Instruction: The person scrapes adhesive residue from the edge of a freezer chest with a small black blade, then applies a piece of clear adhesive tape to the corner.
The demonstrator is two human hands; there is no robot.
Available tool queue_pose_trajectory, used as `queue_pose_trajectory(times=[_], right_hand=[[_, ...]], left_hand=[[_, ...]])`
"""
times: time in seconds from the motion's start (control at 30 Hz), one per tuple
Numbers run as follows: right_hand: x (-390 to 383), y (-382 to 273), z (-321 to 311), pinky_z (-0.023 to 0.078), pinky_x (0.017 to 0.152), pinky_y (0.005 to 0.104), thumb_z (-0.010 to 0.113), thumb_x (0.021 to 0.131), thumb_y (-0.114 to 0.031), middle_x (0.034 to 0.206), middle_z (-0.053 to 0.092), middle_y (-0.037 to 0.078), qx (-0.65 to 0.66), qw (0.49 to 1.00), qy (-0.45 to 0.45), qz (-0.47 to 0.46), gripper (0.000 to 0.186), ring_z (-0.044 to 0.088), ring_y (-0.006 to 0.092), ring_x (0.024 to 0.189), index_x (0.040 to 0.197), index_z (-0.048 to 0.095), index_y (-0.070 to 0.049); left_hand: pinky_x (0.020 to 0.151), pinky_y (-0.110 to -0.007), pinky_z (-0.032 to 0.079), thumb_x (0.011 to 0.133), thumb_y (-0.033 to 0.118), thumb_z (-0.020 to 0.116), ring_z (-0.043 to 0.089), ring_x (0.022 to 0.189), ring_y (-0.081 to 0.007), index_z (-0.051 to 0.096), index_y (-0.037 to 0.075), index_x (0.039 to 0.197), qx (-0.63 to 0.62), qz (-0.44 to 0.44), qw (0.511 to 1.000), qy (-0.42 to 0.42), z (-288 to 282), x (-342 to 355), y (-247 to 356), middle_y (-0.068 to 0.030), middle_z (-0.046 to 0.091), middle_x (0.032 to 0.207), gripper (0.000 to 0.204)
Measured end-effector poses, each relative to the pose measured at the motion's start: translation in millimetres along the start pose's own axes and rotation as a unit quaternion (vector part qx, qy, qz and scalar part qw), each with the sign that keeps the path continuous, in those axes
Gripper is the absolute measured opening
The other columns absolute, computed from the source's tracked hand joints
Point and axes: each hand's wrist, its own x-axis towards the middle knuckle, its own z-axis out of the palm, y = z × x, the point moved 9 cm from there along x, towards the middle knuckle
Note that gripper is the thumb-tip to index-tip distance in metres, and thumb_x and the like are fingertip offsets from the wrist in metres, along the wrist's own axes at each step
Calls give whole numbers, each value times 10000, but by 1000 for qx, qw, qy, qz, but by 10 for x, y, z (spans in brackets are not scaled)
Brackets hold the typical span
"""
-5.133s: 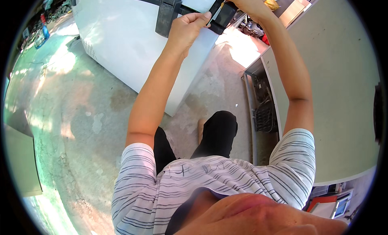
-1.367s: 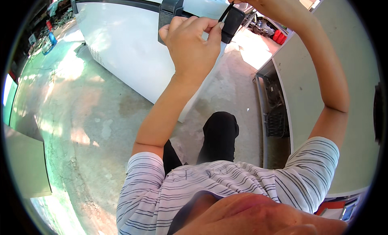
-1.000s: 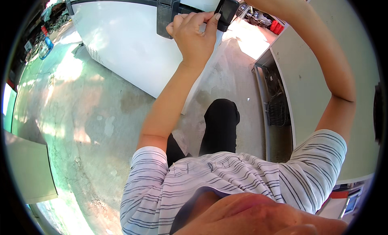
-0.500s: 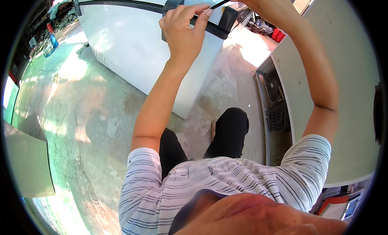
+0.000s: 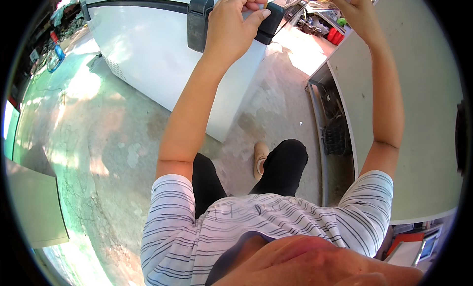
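My left hand (image 5: 230, 29) is over the top edge of a white chest-like appliance (image 5: 162, 54), its thumb and fingers pinched together. A small yellowish bit shows by the fingertips; what they hold is too small to name. Behind and beside that hand are a dark block-shaped fitting (image 5: 198, 32) and a black corner piece (image 5: 271, 23) on the appliance's dark trim (image 5: 143, 3). Up at the top right my right hand (image 5: 358, 15) is raised, its fingers curled and partly cut off by the picture's edge. Something small and brownish seems to be between them, unclear.
A large pale panel (image 5: 414, 109) curves along the right, with an open shelf (image 5: 337, 123) of dark items beneath. Red objects (image 5: 335, 36) lie beyond the appliance. Concrete floor (image 5: 128, 153) spreads below, and another pale surface (image 5: 34, 202) is at the left.
My right hand has moved right, away from my left hand. The thin black strip that ran between them no longer shows. My left hand has shifted slightly right, beside the black corner piece.
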Motion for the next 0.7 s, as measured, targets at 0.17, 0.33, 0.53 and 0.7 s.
queue_pose_trajectory(times=[0.17, 0.33, 0.53, 0.7], right_hand=[[218, 81, 6, 460, 723, 243, 661, 1032, -203, 855, 640, -67, 10, 999, -21, 25, 188, 551, 48, 798, 1040, 714, -23], [279, -155, 289, 470, 697, 313, 684, 996, -192, 754, 650, -15, -54, 991, -126, 1, 180, 559, 86, 742, 982, 736, -20], [416, -324, 675, 473, 666, 299, 729, 965, -193, 768, 678, 2, -56, 982, -182, -4, 188, 578, 81, 731, 981, 737, -6], [482, -24, 778, 450, 617, 258, 737, 979, -258, 742, 638, -41, -16, 976, -209, 60, 242, 544, 57, 679, 907, 733, -27]], left_hand=[[776, -308, 533, 881, 102, 770, 638, 800, -167, 679, -27, 1032, -48, -111, 993, 1, -16, 33, -151, -86, 665, 902, 219], [727, -283, 512, 914, 177, 779, 617, 768, -134, 678, -29, 1071, -28, 23, 986, 161, -380, -9, 30, -63, 666, 873, 278], [668, -258, 474, 959, 217, 747, 592, 774, -78, 689, -23, 1134, -103, -152, 983, -28, -167, 10, -532, -47, 688, 862, 303], [799, -271, 469, 918, 243, 779, 618, 870, -114, 751, 33, 1063, -84, -193, 978, -11, -165, -114, -525, -16, 702, 917, 257]])
